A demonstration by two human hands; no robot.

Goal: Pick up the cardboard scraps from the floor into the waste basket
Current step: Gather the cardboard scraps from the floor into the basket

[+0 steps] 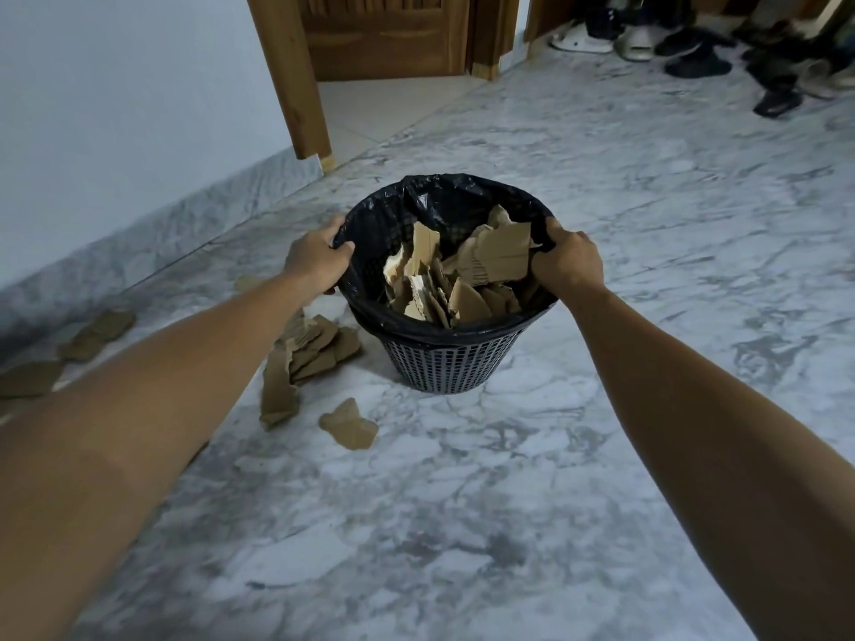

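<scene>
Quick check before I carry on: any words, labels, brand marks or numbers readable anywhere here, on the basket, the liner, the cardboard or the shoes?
None can be read.
Waste basket and its black liner: no label or print visible.
Cardboard scraps in the basket and on the floor: plain brown, no print showing.
Shoes by the far wall: too small and blurred to show any brand mark.

No readable text, labels or nos. anywhere.
</scene>
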